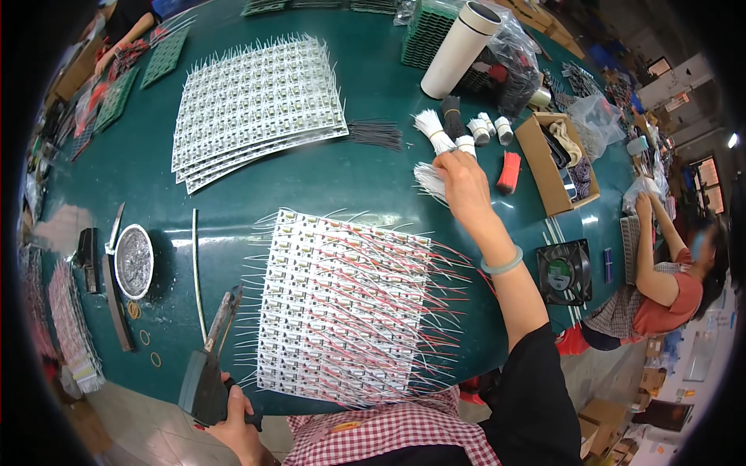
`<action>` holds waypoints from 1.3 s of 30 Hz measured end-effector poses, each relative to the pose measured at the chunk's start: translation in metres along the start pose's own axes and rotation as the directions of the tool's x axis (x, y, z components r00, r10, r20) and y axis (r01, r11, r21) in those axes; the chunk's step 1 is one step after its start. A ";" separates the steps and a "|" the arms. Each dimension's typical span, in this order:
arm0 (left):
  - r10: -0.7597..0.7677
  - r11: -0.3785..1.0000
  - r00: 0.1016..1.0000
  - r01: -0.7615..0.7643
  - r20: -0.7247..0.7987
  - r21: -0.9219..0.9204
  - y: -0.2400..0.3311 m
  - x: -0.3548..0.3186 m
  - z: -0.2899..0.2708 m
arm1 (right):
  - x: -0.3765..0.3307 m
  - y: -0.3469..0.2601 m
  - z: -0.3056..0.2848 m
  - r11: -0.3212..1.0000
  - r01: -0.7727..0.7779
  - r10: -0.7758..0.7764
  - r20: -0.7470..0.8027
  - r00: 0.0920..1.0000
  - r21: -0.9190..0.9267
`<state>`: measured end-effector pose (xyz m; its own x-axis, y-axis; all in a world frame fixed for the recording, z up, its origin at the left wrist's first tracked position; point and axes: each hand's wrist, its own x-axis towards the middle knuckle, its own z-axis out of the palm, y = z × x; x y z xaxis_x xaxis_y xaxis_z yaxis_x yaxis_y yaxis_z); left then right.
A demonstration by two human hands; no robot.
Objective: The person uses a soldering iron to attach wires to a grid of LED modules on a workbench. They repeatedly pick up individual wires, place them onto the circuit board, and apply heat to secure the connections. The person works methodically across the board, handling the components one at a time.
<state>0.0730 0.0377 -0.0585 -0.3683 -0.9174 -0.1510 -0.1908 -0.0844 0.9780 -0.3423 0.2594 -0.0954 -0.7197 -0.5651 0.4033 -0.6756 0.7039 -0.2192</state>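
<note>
Bundle of thin white wires (430,180) right of frame centre, pinched in right hand (458,180) on green table (365,167), above white circuit-board panel with red and white leads (342,307); left hand (233,423) bottom left, fingers wrapped round black-handled soldering tool (208,365).

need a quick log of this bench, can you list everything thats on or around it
table: one, dark green, fills the view
wired panel: one, white with red and white leads, near edge
panel stack: one stack, white, far left of centre
white wire bundle: one, under the right hand
tied bundles: several, white and black, far side
tube: one, cream, far right
cardboard box: one, brown, right
fan: one, black, right edge
round dish: one, silver, left
co-worker: one, seated right
left hand: grips a dark soldering tool
right hand: on the wire bundle
</note>
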 end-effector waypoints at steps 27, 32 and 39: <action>0.003 1.000 1.000 -0.004 -0.012 -0.026 0.014 0.015 -0.009 | 0.013 -0.018 -0.033 0.987 0.097 -0.091 0.055 0.994 -0.131; 0.145 0.981 0.988 -0.135 0.059 -0.143 0.034 0.022 0.013 | 0.039 -0.071 -0.041 0.790 0.518 -0.467 0.225 0.855 -0.329; 0.407 0.907 0.907 -0.386 0.111 -0.170 0.043 0.014 0.048 | 0.045 -0.119 0.016 0.513 0.785 -0.455 0.666 0.591 -0.346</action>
<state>0.0160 0.0400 -0.0251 -0.5124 -0.8230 0.2452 0.1235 0.2120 0.9694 -0.2966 0.1430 -0.0649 -0.2249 -0.9407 -0.2539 -0.8565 0.0667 0.5118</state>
